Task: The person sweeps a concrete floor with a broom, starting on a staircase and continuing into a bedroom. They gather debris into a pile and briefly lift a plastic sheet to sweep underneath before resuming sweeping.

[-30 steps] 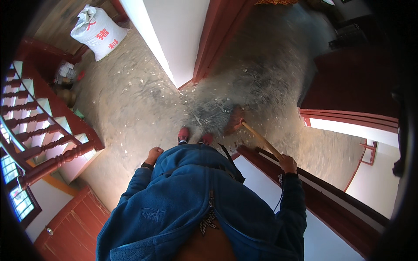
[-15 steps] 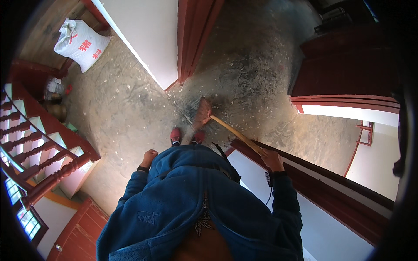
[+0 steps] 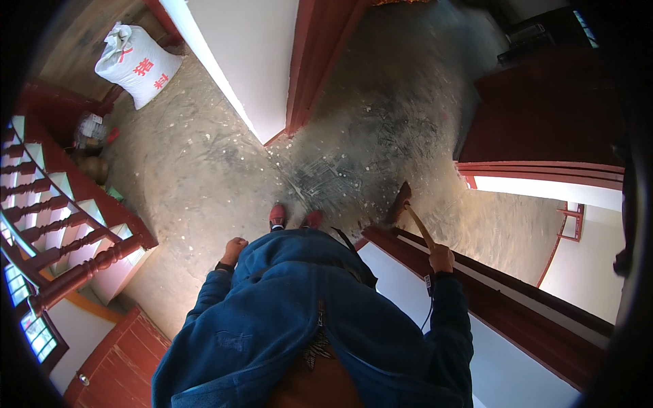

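Observation:
My right hand (image 3: pixel 441 259) is closed around the yellowish handle of a broom (image 3: pixel 422 226), out to the right of my body. The broom's reddish-brown head (image 3: pixel 400 202) is tilted at the concrete floor (image 3: pixel 326 180), close to the end of a dark red wall edge. Beside my left hip hangs my left hand (image 3: pixel 236 250), its fingers curled in with nothing showing in them. Dark and pale marks and small white specks cover the floor ahead of my red shoes (image 3: pixel 277 215).
A white wall corner with a dark red door frame (image 3: pixel 309 75) juts in ahead. Far left stand a full white sack (image 3: pixel 139 68) and a staircase with a red railing (image 3: pixel 92 272). A dark red wooden piece (image 3: pixel 544 112) is at the far right, above another doorway.
My right hand and the broom have swung to the right, the broom head going from in front of my shoes to near the right wall edge. My left hand has barely moved.

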The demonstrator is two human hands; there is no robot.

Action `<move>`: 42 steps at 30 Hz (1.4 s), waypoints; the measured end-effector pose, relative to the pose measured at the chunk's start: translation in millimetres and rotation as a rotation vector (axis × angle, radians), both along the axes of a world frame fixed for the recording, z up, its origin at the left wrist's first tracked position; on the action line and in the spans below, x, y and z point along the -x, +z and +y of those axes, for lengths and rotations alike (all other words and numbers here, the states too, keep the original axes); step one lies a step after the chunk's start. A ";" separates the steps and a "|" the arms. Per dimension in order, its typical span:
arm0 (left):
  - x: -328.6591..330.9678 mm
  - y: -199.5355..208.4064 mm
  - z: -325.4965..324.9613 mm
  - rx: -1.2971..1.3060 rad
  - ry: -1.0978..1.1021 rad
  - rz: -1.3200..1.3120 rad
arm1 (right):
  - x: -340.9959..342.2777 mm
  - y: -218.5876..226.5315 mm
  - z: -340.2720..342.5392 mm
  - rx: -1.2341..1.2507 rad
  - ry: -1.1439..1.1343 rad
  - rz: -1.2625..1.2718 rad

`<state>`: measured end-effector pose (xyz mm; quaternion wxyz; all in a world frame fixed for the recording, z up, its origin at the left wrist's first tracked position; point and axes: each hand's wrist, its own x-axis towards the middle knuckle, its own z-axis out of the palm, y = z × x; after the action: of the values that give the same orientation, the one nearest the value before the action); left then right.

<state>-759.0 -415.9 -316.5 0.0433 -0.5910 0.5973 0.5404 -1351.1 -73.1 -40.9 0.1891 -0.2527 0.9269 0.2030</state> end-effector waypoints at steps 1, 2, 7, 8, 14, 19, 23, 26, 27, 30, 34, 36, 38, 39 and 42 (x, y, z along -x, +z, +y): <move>0.7 -2.0 -0.2 0.008 0.001 0.008 | -4.1 1.5 -3.9 0.008 0.037 0.001; 1.3 -3.7 -1.0 -0.004 0.000 -0.002 | -9.1 6.3 -7.7 0.047 0.080 -0.008; 6.0 -2.9 -5.0 -0.011 -0.035 -0.003 | -40.6 35.6 -53.6 0.144 0.111 -0.136; 7.0 -0.6 -6.4 -0.028 -0.053 -0.042 | -49.0 33.2 -70.4 0.194 0.144 -0.165; 9.5 19.2 -18.7 0.117 -0.151 -0.101 | -74.3 -3.1 -159.0 0.535 -0.050 -0.514; 12.5 32.6 -19.0 0.120 -0.195 -0.123 | -45.6 -63.3 -227.5 0.393 -0.074 -0.596; 31.1 42.7 0.4 0.147 -0.162 -0.186 | 23.7 -83.0 -214.5 0.300 -0.159 -0.759; 66.8 41.0 21.4 0.115 -0.244 -0.243 | 95.6 -103.7 -182.5 0.310 0.152 -0.534; 80.1 41.1 25.4 0.106 -0.255 -0.265 | 122.6 -111.1 -171.7 0.329 0.161 -0.537; 133.6 33.5 32.6 0.010 -0.152 -0.159 | 190.9 -123.4 -118.7 0.231 0.072 -0.552; 203.2 31.7 27.5 -0.045 -0.059 0.013 | 269.5 -102.4 -36.8 0.200 -0.010 -0.467; 227.3 35.4 16.6 -0.013 -0.074 0.057 | 296.7 -79.5 -5.6 0.175 -0.030 -0.458; 249.1 35.1 5.4 -0.029 -0.087 0.054 | 321.0 -48.3 18.6 0.044 -0.116 -0.442; 260.6 32.5 0.3 -0.065 -0.092 0.025 | 327.0 -33.7 26.7 0.010 -0.169 -0.439; 283.0 28.5 -14.6 -0.054 -0.199 -0.006 | 329.8 -2.2 28.6 -0.072 -0.114 -0.234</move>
<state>-1042.0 -430.5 -288.0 0.1144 -0.5288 0.6383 0.5475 -1680.9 -44.5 -43.0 0.3160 -0.2145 0.9036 0.1941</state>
